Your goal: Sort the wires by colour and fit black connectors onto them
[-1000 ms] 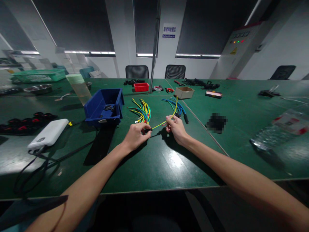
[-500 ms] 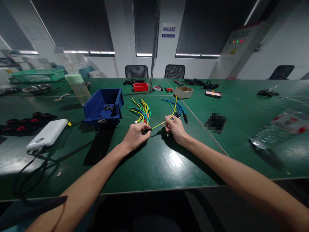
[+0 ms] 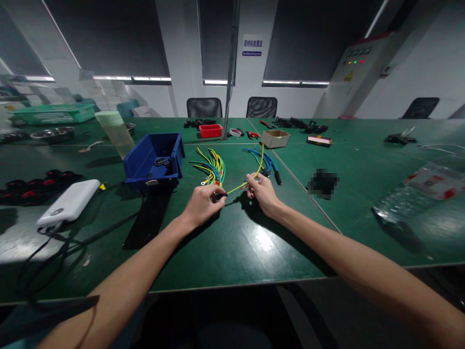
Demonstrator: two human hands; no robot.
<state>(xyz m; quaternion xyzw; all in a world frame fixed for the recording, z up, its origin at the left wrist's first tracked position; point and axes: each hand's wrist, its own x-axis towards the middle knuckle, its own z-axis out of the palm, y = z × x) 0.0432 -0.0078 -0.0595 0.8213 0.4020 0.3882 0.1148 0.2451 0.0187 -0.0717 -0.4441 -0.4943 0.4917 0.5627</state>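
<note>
My left hand [image 3: 204, 204] pinches a small black sleeve [image 3: 221, 196] at one end of a yellow-green wire [image 3: 238, 187]. My right hand [image 3: 262, 193] is closed on the same wire farther along, and its free end curves upward past my fingers. The wire runs nearly straight between the two hands, just above the table. Behind my left hand lies a bundle of yellow, green and blue wires [image 3: 218, 165], some with ring terminals. Several blue wires [image 3: 268, 161] with black ends lie behind my right hand.
On the left stand a blue bin [image 3: 152, 179] with black parts, a white power bank [image 3: 69, 202] with cables, and a tilted bottle [image 3: 116, 133]. At the back are a red tray [image 3: 210, 131], a cardboard box [image 3: 275, 139] and pliers [image 3: 252, 135]. A plastic bottle [image 3: 407, 196] lies at right.
Both hands keep their hold on the wire in nearly the same pose. The whole view has shifted slightly, with things appearing a little farther left.
</note>
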